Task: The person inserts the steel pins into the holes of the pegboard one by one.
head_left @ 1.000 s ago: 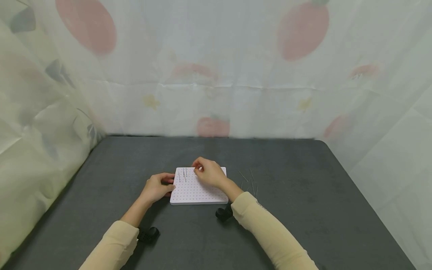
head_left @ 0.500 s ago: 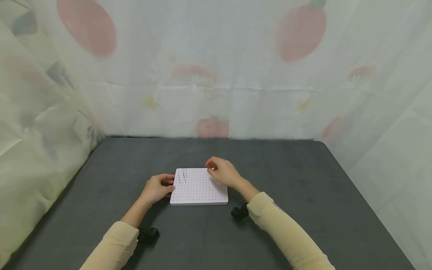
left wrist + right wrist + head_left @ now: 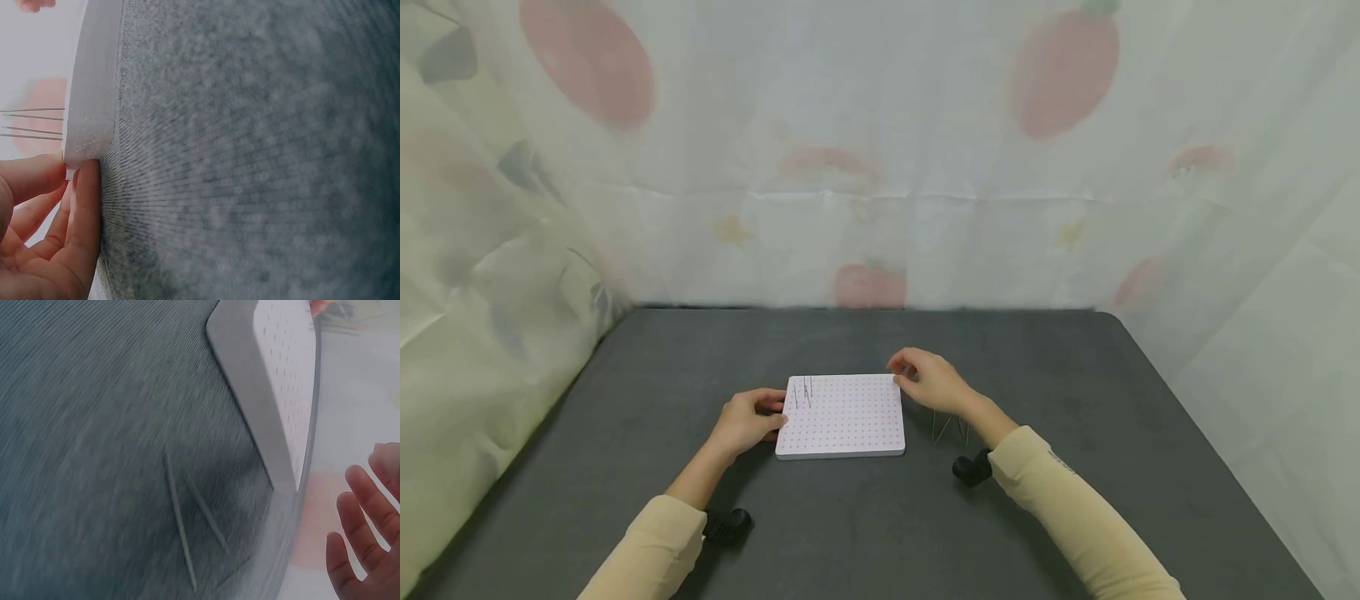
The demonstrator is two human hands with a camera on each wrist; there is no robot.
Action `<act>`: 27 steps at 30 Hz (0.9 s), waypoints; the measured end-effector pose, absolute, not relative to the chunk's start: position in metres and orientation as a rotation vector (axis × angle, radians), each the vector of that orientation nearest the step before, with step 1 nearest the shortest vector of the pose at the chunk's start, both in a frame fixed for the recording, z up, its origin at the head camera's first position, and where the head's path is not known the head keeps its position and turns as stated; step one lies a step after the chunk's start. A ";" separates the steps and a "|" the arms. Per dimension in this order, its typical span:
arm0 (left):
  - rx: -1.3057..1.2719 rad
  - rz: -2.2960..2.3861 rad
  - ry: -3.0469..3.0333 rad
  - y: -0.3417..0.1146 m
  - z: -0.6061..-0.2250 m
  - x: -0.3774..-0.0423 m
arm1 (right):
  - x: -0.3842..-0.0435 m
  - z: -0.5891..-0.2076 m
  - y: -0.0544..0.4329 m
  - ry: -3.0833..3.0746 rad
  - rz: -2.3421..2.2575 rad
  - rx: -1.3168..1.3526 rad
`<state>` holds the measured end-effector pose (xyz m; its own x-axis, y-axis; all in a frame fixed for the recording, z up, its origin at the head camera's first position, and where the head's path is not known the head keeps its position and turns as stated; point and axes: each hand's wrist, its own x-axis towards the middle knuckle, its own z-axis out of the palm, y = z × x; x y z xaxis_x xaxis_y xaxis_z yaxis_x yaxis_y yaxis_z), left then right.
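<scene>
A white pegboard (image 3: 850, 421) with rows of small holes lies flat on the dark table. My left hand (image 3: 748, 421) grips its left edge, thumb at the top face and fingers along the side, as the left wrist view shows. Several thin metal pins (image 3: 37, 109) stand upright in the board near its far left corner. Past the board's far right corner, my right hand (image 3: 932, 383) is raised with loosely bent fingers (image 3: 355, 519) and nothing visible between them. Loose metal pins (image 3: 180, 519) lie on the table beneath the right hand and wrist, to the right of the board.
The dark grey table (image 3: 700, 350) reaches back to a pale curtain (image 3: 970, 250) with fruit prints. Another fabric hanging (image 3: 490, 333) borders the left side. A black wrist camera (image 3: 972, 468) sits below the right wrist, another black camera (image 3: 728, 527) at the left.
My right hand has moved right, from over the board's far middle to beyond its right corner, uncovering the board's holes. The left hand keeps holding the left edge.
</scene>
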<state>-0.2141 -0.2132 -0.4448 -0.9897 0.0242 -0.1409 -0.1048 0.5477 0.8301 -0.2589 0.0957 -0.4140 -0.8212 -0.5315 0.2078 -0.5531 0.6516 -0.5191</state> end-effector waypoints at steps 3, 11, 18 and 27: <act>-0.070 1.442 2.634 -0.214 -0.445 -0.214 | -0.258 -0.413 0.104 -2.806 0.922 0.941; -0.072 1.440 2.639 -0.214 -0.446 -0.215 | -0.254 -0.412 0.122 -2.776 0.955 0.998; -0.076 1.459 2.635 -0.216 -0.447 -0.216 | -0.249 -0.410 0.139 -2.787 0.983 0.988; -0.076 1.465 2.629 -0.216 -0.447 -0.217 | -0.241 -0.407 0.164 -2.791 1.027 0.995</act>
<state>-0.2166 -0.2156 -0.4467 -0.9902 0.0199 -0.1385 -0.1073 0.5270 0.8431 -0.2409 0.1637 -0.4074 -0.7985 -0.5632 0.2124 -0.5667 0.5843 -0.5810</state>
